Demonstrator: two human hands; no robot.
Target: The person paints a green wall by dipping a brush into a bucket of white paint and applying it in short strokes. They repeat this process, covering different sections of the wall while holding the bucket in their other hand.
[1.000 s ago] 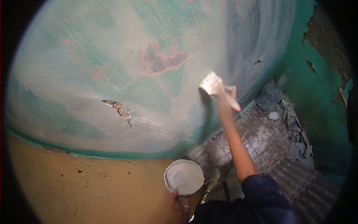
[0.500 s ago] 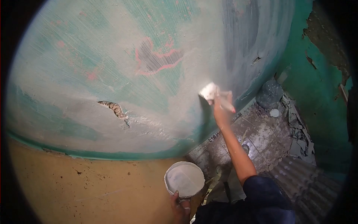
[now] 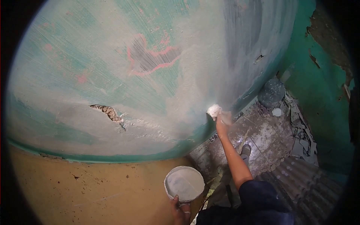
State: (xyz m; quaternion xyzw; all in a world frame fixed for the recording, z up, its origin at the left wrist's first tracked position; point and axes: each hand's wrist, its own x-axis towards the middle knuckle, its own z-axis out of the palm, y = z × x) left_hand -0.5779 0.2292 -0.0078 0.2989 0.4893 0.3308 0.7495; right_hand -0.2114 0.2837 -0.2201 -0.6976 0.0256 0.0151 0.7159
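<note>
My right hand (image 3: 222, 125), somewhat blurred, grips a wide paintbrush whose whitened bristles (image 3: 214, 111) are against the lower part of the green wall (image 3: 150, 112). Greyish-white coating covers much of that wall in streaks. Down by my body, my left hand (image 3: 180, 211) holds a round tub (image 3: 166, 190) by its near rim, thumb over the edge. Pale liquid paint (image 3: 185, 182) lies inside the tub. Left of the brush, a broken hole (image 3: 109, 113) shows rough masonry, and a pink-edged grey patch (image 3: 150, 56) sits higher up.
A grey splattered bucket (image 3: 271, 93) stands in the corner beside a small white round thing (image 3: 276, 112). Debris (image 3: 300, 131) lines the right wall's base. Corrugated sheets (image 3: 303, 183) lie at lower right. My foot (image 3: 246, 150) rests on the stained tile floor (image 3: 262, 138).
My right hand and the paintbrush have moved down the wall, toward the floor edge. The tub stays in my left hand at nearly the same place. The view has shifted slightly.
</note>
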